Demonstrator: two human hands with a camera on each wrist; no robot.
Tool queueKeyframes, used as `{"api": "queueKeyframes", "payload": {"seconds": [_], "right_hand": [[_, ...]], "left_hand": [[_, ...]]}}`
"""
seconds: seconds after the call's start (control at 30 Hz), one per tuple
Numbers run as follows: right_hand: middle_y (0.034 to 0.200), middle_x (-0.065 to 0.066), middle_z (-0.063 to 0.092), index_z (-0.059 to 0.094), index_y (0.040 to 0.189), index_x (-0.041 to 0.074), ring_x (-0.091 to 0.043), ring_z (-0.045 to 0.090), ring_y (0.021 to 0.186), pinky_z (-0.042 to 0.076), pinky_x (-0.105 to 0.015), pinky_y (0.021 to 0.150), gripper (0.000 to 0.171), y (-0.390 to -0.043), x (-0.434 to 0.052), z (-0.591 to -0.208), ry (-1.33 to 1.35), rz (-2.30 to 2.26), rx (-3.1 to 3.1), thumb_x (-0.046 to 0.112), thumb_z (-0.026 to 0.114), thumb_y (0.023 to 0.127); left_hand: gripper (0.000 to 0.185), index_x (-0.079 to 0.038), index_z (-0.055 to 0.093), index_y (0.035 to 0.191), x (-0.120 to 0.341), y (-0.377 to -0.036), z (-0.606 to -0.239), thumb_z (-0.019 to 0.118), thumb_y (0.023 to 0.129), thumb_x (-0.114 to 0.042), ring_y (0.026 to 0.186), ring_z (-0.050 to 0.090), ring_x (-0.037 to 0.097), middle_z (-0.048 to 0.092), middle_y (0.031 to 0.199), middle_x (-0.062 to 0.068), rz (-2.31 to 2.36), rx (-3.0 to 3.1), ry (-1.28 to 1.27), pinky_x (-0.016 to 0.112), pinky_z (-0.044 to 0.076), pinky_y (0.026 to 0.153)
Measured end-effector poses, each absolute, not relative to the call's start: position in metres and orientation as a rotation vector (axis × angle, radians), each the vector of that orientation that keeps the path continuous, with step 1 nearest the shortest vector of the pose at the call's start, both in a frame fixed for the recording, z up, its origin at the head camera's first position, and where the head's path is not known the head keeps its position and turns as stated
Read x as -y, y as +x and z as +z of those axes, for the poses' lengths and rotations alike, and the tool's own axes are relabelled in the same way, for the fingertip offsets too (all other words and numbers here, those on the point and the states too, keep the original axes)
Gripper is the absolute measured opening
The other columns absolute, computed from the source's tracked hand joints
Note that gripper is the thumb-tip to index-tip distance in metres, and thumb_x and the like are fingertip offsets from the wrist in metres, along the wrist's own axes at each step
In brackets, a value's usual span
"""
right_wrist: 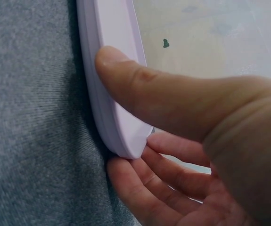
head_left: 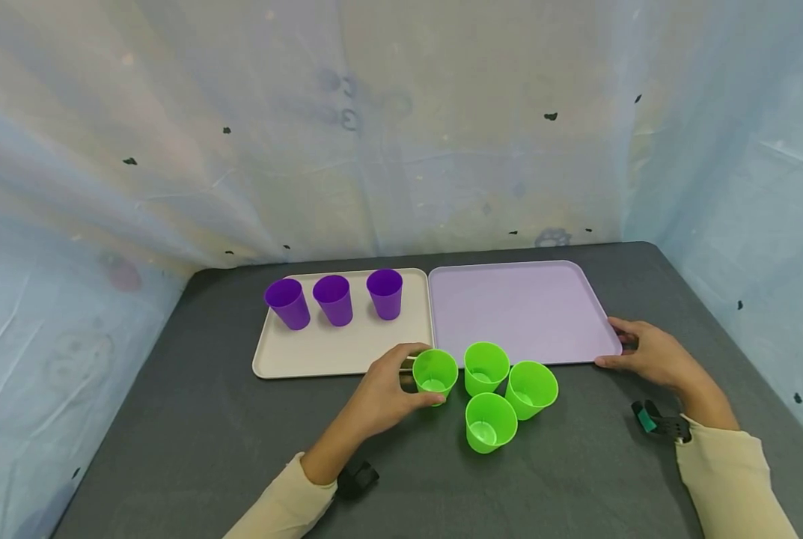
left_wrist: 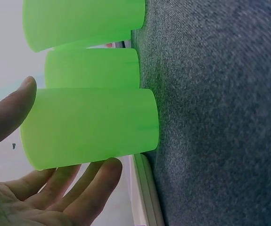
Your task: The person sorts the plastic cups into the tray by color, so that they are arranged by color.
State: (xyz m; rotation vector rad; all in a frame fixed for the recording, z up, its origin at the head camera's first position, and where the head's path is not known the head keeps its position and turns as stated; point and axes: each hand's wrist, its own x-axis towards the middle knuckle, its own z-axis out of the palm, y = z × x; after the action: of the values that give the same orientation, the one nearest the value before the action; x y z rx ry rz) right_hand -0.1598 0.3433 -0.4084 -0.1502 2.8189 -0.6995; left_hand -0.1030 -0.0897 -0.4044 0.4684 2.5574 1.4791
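Note:
My left hand (head_left: 382, 394) holds a green cup (head_left: 435, 368) by its side, thumb on the near side and fingers round the left and far side. In the left wrist view this cup (left_wrist: 90, 127) is upright with its base at the dark cloth; whether it touches is hard to tell. Three more green cups stand close by on its right, among them the nearest one (head_left: 491, 423). At the near right corner of the lavender tray (head_left: 516, 307), my right hand (head_left: 657, 359) pinches the rim between thumb and fingers, seen closely in the right wrist view.
A cream tray (head_left: 340, 357) adjoins the lavender tray on the left. On it stand three purple cups, the middle one (head_left: 334, 301) between the others, the leftmost (head_left: 288, 305) near the tray's left edge. Pale plastic sheeting (head_left: 401, 150) surrounds the dark cloth-covered table (head_left: 226, 464).

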Motion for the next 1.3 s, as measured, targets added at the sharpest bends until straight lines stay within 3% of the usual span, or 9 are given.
{"api": "queueKeyframes", "payload": {"seconds": [0.53,0.9,1.3], "right_hand": [[0.132,-0.037,0.051,0.031,0.149,-0.011,-0.046,0.054,0.112,0.048,-0.059,0.086,0.104,-0.159,-0.342,-0.408,-0.148,-0.701,-2.823,0.051,0.079,0.081],[0.134,-0.037,0.049,0.031,0.150,-0.010,-0.049,0.052,0.116,0.046,-0.063,0.089,0.105,-0.159,-0.342,-0.409,-0.127,-0.695,-2.823,0.052,0.079,0.080],[0.133,-0.038,0.051,0.031,0.149,-0.011,-0.047,0.055,0.112,0.047,-0.063,0.088,0.106,-0.160,-0.343,-0.410,-0.128,-0.683,-2.825,0.053,0.078,0.080]], "left_hand": [[0.070,-0.012,0.054,0.136,0.089,-0.103,-0.405,0.089,0.075,-0.019,0.116,0.065,0.028,0.061,0.129,0.008,1.542,-2.478,0.464,0.036,0.057,0.093],[0.073,-0.015,0.054,0.137,0.092,-0.104,-0.398,0.089,0.074,-0.019,0.115,0.066,0.026,0.060,0.131,0.003,1.571,-2.510,0.477,0.027,0.058,0.090],[0.070,-0.018,0.053,0.139,0.096,-0.102,-0.391,0.086,0.078,-0.024,0.113,0.065,0.018,0.061,0.128,-0.002,1.559,-2.539,0.494,0.024,0.058,0.085]]}}
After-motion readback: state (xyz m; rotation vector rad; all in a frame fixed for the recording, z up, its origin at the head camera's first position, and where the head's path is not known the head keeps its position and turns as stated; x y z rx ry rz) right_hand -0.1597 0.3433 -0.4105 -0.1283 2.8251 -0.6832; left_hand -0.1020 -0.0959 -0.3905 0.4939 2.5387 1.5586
